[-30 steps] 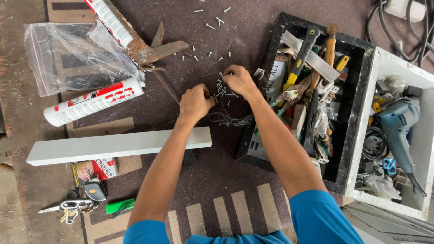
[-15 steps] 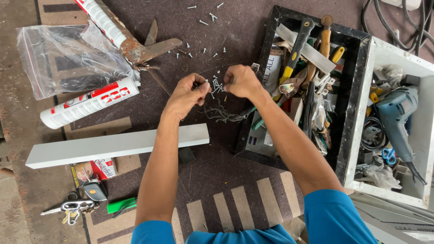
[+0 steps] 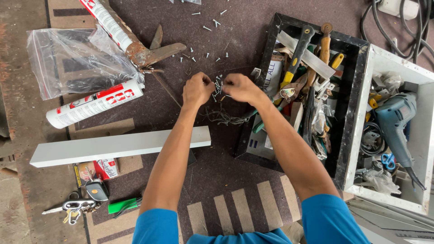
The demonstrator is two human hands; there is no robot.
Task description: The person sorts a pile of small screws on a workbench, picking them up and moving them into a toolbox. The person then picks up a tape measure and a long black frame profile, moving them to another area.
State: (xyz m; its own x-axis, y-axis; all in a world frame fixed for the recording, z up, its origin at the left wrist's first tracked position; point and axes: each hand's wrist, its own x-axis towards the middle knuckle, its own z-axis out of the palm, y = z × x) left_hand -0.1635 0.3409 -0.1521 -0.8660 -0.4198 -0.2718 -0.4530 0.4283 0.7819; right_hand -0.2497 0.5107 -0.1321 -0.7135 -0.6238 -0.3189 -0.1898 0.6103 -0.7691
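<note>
My left hand and right hand meet over the dark mat, fingertips pinched together around a small cluster of short silver screws held between them. Both hands are closed on that cluster; I cannot tell which fingers carry which screw. Half a second ago my hands sat a little lower and nearer the tangle of thin grey wire; now they are lifted just above it, and the wire lies on the mat below my wrists, touching the black toolbox's near wall.

More loose silver screws are scattered on the mat just beyond my knuckles, where they lay before. Beyond them lies the rusty caulking gun with its white-and-red tube, and near it a second white sealant cartridge with a red label rests beside a crumpled clear plastic bag. A long white rectangular bar lies across the mat under my left forearm, unmoved.

To my right stands the black open toolbox crammed with hammers, pliers and screwdrivers, and next to it a white crate holding a blue-grey electric drill. Near my left elbow sit a bunch of keys and a green-handled tool.
</note>
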